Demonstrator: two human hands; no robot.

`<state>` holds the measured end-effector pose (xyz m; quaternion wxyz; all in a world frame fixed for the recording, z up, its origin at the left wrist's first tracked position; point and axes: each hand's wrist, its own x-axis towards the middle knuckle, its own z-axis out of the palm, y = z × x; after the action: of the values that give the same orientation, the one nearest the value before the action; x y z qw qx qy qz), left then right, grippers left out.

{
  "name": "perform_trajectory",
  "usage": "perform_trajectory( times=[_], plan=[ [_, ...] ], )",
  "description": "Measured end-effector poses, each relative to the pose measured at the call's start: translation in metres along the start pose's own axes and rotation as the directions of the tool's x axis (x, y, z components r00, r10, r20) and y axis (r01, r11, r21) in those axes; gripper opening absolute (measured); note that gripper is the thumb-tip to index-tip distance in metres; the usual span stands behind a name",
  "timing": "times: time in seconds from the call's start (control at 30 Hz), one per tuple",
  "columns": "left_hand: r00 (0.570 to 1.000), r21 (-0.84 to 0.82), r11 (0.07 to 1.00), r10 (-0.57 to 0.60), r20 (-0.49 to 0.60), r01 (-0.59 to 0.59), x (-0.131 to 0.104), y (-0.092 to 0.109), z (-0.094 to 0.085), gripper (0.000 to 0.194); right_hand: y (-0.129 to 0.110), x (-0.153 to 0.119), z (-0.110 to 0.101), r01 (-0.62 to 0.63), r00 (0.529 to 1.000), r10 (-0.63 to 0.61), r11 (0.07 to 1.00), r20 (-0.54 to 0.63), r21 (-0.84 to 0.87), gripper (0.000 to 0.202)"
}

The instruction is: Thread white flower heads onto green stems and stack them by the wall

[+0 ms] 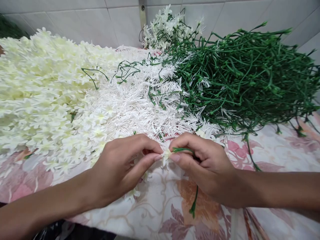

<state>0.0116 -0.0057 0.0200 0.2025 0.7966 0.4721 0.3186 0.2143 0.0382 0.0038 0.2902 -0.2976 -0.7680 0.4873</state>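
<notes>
Between my two hands is a small white artificial flower (166, 155), near the front of the table. My left hand (130, 163) pinches the flower's left side with thumb and forefinger. From the right, my right hand (202, 163) pinches the flower's base, and a green plastic stem (183, 150) runs through its fingers. A green stem end (193, 208) hangs out below my right palm. Just beyond the hands lies a heap of thin white plastic stamens (142, 100). My palms hide part of what the fingers hold.
A large pile of cream-white flower heads (45, 90) spreads on the left. Green branching stems (250, 76) are heaped on the right. A bunch of assembled white flowers (167, 28) stands at the back by the tiled wall (87, 23). A floral cloth (150, 213) covers the table.
</notes>
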Motion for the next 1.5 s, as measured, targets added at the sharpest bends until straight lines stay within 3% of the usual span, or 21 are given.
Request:
perform_trajectory(
  times=[0.2,0.4,0.6,1.5],
  plan=[
    [0.997,0.126,0.989,0.079,-0.003,-0.078,-0.0023,0.0005,0.0030,0.013,-0.0018,0.0006,0.0053,0.067,0.985,-0.097,0.977,-0.140,-0.202,0.006],
    [0.991,0.167,0.977,0.136,-0.010,-0.133,-0.0019,-0.0013,0.0035,0.014,-0.0030,-0.0024,0.0064,0.186,0.958,-0.245,0.927,-0.151,-0.326,0.012],
    [0.983,0.181,0.970,0.176,-0.056,-0.163,-0.0026,-0.0035,0.0057,0.013,-0.0028,-0.0047,0.0071,0.222,0.934,-0.300,0.913,-0.193,-0.342,0.011],
    [0.984,0.141,0.975,0.178,-0.016,-0.174,-0.0058,-0.0025,0.0062,0.013,-0.0003,-0.0046,0.0069,0.270,0.930,-0.334,0.903,-0.153,-0.334,0.016]
  ],
)
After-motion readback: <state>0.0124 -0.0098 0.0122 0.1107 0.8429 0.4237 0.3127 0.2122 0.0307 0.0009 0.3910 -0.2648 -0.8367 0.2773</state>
